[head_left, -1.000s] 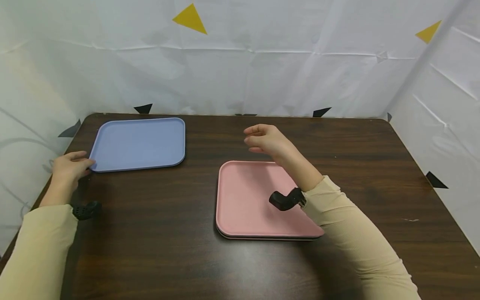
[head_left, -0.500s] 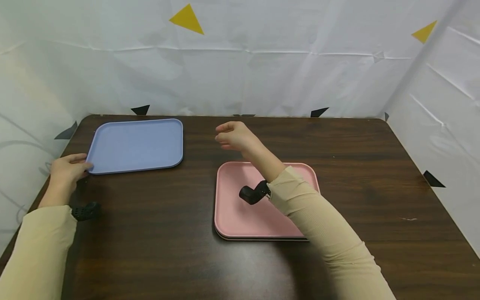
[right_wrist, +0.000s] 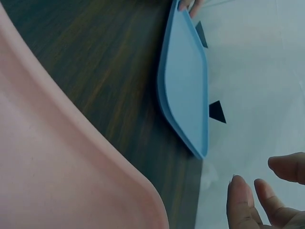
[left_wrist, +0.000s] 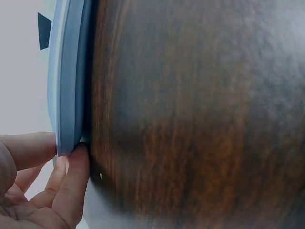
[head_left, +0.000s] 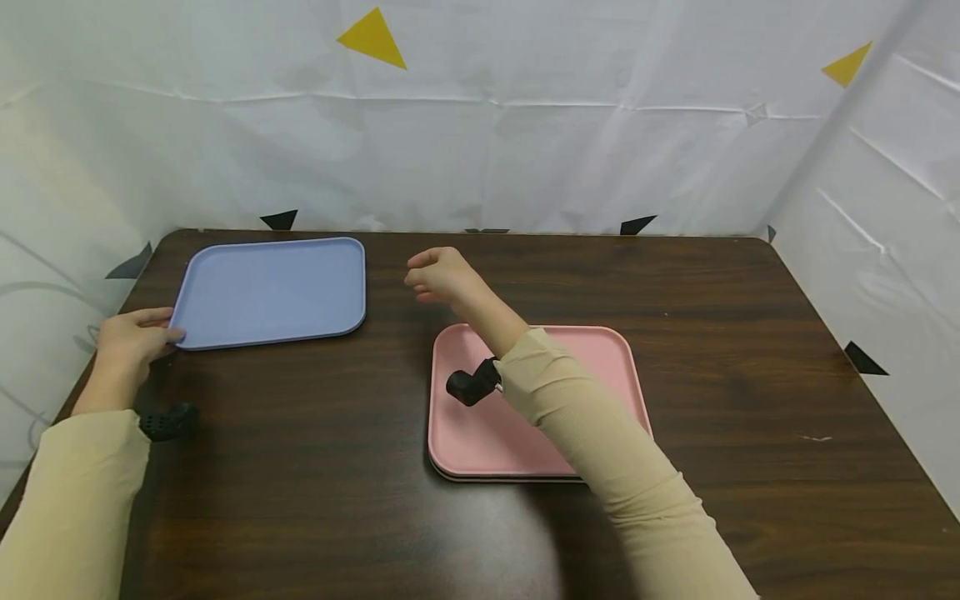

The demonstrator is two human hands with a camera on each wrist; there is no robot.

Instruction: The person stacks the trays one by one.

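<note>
A blue tray [head_left: 273,292] lies at the back left of the table. My left hand [head_left: 133,337] pinches its near left corner; in the left wrist view the thumb [left_wrist: 33,147] is on the rim and a finger [left_wrist: 74,183] lies under the edge. My right hand [head_left: 446,279] is held above the table between the blue tray and a pink tray [head_left: 480,433], holding nothing. Its fingers [right_wrist: 240,200] are apart and slightly bent in the right wrist view. The pink tray tops a short stack near the middle, partly covered by my right forearm.
A dark wood-grain table [head_left: 315,500] fills the lower view. White sheeting [head_left: 450,158] hangs along the back and both sides, marked with yellow and black triangles. Black wrist cameras [head_left: 472,383] sit on both wrists.
My right hand has moved left over the table, from above the pink tray's far edge to nearer the blue tray. The left hand has stayed on the blue tray's corner.
</note>
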